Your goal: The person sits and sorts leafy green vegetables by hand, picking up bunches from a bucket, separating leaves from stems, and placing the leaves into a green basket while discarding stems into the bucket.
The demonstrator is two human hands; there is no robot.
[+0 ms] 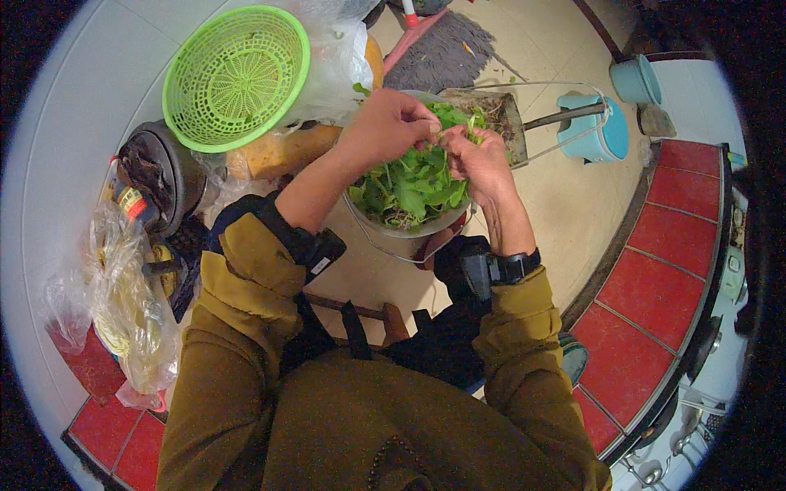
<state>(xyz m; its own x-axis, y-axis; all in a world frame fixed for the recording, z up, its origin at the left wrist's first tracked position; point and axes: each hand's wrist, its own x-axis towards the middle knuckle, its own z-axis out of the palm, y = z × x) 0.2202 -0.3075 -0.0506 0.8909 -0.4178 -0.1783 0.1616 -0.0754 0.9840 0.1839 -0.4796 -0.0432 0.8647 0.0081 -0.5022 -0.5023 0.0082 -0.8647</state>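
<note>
A round metal pail [424,232] with a wire bail stands on the floor before me, heaped with leafy greens [417,187]. Some pale roots show among the leaves near its front. Above the greens, my right hand [485,161] grips a small sprig of greens [473,130], its stem and leaf poking up between the fingers. My left hand [390,126] is close beside it, thumb and fingertips pinched together near the right fingertips. Whether anything is between those left fingers is too small to tell.
Left of the pail are a green plastic basket [174,126], a squash [288,150], a dark lidded pot [184,178] and a plastic bag [132,307] holding cabbage. Behind lie a dustpan [516,113] with debris and a grey mop head [439,58]. A blue plastic stool [580,132] stands right, near red tiles [651,242].
</note>
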